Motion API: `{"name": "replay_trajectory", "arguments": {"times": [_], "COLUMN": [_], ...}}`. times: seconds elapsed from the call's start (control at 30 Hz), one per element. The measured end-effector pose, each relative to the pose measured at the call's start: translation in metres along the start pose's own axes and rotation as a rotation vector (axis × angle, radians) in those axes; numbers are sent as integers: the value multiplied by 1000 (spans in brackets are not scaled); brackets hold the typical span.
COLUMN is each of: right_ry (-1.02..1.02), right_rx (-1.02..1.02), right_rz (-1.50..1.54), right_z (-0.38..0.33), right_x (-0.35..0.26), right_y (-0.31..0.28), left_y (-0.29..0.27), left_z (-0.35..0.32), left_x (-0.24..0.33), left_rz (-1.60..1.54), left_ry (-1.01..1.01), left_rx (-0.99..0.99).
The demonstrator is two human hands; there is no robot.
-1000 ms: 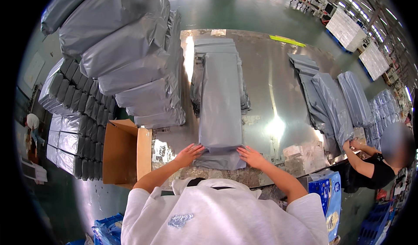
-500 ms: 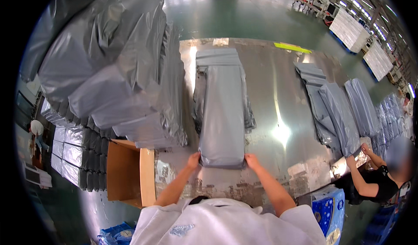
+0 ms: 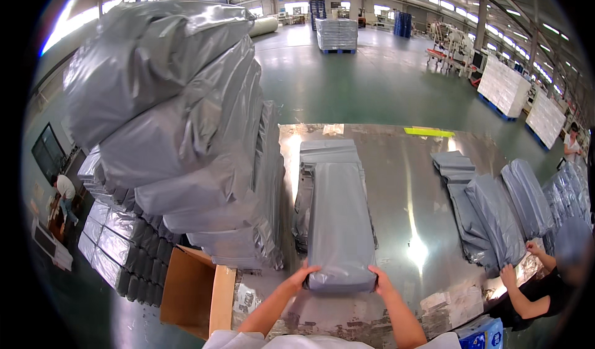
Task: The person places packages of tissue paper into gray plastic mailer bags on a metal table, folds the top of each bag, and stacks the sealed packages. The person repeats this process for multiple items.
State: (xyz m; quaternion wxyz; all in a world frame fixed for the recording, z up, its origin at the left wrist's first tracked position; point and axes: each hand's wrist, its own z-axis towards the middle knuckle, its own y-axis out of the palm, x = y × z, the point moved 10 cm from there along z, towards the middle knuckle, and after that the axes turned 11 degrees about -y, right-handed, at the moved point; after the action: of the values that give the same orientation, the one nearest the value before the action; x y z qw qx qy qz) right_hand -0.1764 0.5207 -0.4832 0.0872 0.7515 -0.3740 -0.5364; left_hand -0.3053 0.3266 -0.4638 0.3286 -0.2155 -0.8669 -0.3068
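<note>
A long bundle of folded grey plastic bags [image 3: 342, 225] lies lengthwise in front of me on the metal table. It rests over more grey plastic sheeting [image 3: 328, 150], which shows at its far end and sides. My left hand [image 3: 302, 276] grips the near left corner of the bundle, its thumb laid over the top. At the near right corner, my right hand [image 3: 380, 279] holds the edge, its fingers partly hidden against the side.
Left of the bundle rises a tall pile of grey plastic bundles [image 3: 204, 144], beside an opened cardboard box [image 3: 189, 293]. To the right, a co-worker's hands [image 3: 509, 276] touch other grey bags [image 3: 496, 222]. A yellow strip [image 3: 429, 132] marks the far edge of the metal table [image 3: 396, 194].
The view has tilted up, showing more of the hall. My hands have closed further round the bundle's near corners, and the left thumb has come onto its top.
</note>
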Motion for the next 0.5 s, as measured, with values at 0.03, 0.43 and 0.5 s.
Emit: {"name": "replay_trajectory", "arguments": {"times": [0.03,0.43,0.5], "right_ry": [0,-604,-740], "right_rx": [1,-213,-242], "right_rz": [28,-18,-129], "right_z": [-5,-201,-231], "right_x": [-15,-100,-130], "right_y": [12,153,169], "left_y": [6,83,112], "left_z": [-8,-306,-353], "left_x": [16,105,133], "left_rz": [-34,479,494], "left_ry": [43,773,931], "left_rx": [8,51,-144]}}
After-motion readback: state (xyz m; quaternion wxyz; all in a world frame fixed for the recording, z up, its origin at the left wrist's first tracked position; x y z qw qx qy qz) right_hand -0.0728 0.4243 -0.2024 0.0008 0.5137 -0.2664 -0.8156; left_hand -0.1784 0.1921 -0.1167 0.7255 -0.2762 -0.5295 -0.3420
